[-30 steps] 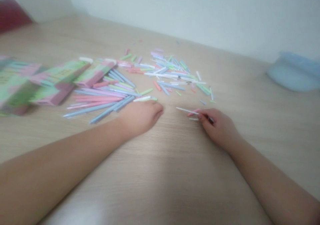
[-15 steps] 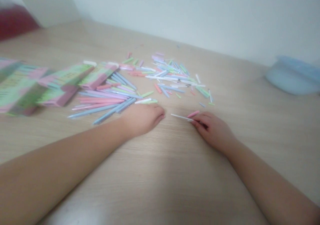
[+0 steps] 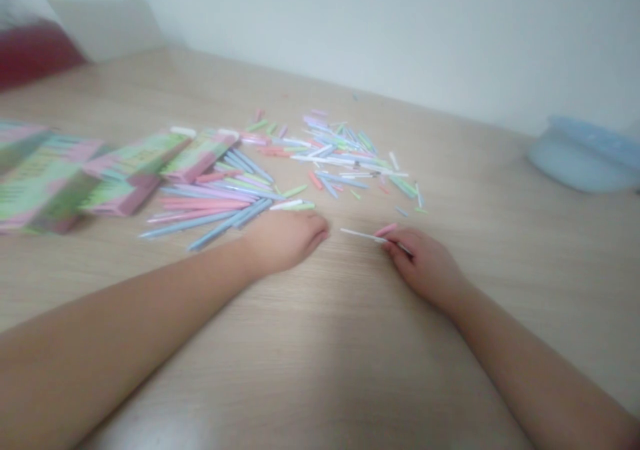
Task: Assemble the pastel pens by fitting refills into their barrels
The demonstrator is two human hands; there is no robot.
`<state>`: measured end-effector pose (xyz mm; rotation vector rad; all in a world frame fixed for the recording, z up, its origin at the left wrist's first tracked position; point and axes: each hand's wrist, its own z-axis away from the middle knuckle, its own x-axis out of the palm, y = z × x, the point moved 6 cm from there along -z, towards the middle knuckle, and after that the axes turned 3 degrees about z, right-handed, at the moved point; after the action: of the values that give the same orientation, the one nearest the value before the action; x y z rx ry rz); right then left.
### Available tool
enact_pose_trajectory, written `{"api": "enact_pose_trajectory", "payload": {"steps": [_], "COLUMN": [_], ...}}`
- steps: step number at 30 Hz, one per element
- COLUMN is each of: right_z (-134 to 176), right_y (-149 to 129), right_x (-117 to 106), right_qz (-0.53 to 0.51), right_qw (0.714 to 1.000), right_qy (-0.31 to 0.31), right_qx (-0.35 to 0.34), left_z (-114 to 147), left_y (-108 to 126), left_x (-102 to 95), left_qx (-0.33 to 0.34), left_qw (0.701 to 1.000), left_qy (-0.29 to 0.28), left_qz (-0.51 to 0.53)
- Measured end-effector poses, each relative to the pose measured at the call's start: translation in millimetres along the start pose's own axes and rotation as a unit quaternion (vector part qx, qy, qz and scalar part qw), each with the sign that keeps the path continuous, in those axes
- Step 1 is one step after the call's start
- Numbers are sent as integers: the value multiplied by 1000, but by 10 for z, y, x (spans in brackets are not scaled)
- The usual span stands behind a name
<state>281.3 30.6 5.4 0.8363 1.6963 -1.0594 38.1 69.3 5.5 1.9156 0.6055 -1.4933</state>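
My right hand (image 3: 425,263) is closed in a pinch on a thin white pen refill (image 3: 357,235), whose free end points left. A short pink piece (image 3: 386,229), like a pen cap, shows just behind those fingertips; whether they grip it I cannot tell. My left hand (image 3: 290,240) rests on the table with curled fingers, and anything inside them is hidden. Just beyond the left hand lie long pastel pen barrels (image 3: 210,203) in pink, blue, lilac and green. White and green pieces (image 3: 293,205) sit right by its knuckles.
Farther back, small coloured pen parts and white refills (image 3: 345,153) are scattered in a heap. Pink-and-green boxes (image 3: 125,163) stand at the left. A light blue pouch-like item (image 3: 585,153) lies by the wall at the right, and a red object (image 3: 37,53) at the far left.
The view has shifted slightly, so the things sit a little lower. Both hands keep nearly the same place and grip.
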Motion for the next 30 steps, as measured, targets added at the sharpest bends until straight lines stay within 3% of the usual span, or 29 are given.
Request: {"api": "enact_pose_trajectory", "payload": {"steps": [9, 13, 20, 30], "right_z": [114, 159, 144, 170], "right_y": [-336, -501, -523, -506], "right_x": [68, 155, 157, 174], "right_qz": [-151, -191, -185, -168], "right_qw": [981, 974, 978, 982], "right_qy": [-25, -39, -27, -23], "right_qx": [116, 114, 96, 84], "left_z": [32, 52, 95, 76], "left_y": [233, 327, 358, 331], "left_x": [-7, 23, 46, 17], "left_qx": [76, 114, 133, 99], "left_qw": [995, 987, 983, 982], "left_qy": [-12, -3, 1, -5], "left_qz": [64, 112, 129, 162]}}
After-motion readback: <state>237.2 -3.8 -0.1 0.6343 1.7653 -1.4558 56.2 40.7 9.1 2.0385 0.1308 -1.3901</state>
